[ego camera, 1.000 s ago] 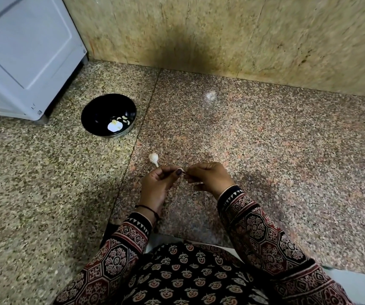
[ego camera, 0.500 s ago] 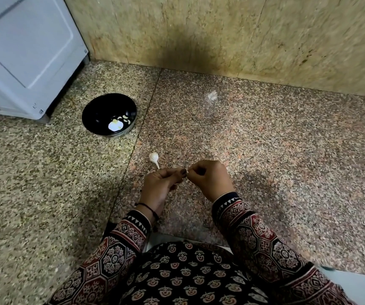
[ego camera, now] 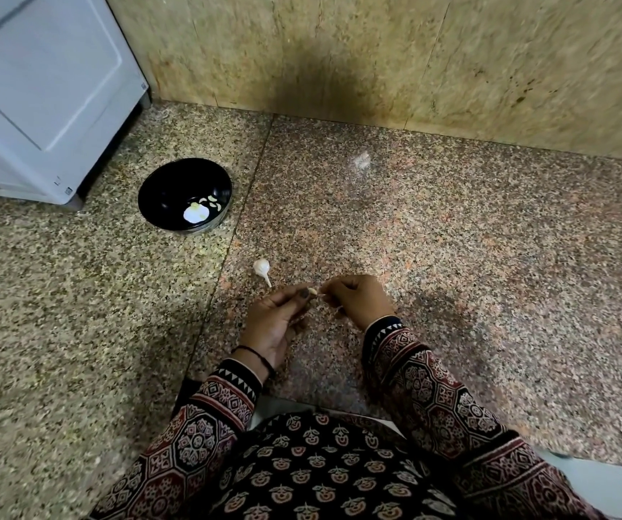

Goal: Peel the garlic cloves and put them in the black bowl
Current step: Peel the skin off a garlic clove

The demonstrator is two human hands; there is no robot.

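Note:
My left hand (ego camera: 274, 319) pinches a small pale garlic clove (ego camera: 313, 291) between thumb and fingers, just above the granite floor. My right hand (ego camera: 358, 300), fingers curled, pinches at the clove's right end, where a thin strip of skin shows. A whole white garlic bulb (ego camera: 262, 267) with a stalk lies on the floor just left of and beyond my hands. The black bowl (ego camera: 159, 193) stands farther to the left and holds a few peeled cloves (ego camera: 212, 202) beside a bright white glare.
A white appliance (ego camera: 39, 91) stands at the far left, close behind the bowl. A tan stone wall (ego camera: 414, 61) runs along the back. My patterned sleeves and lap fill the bottom of the view.
My right hand has turned and drawn slightly away from the left, showing more of the clove between the fingertips. Bowl and bulb lie where they were.

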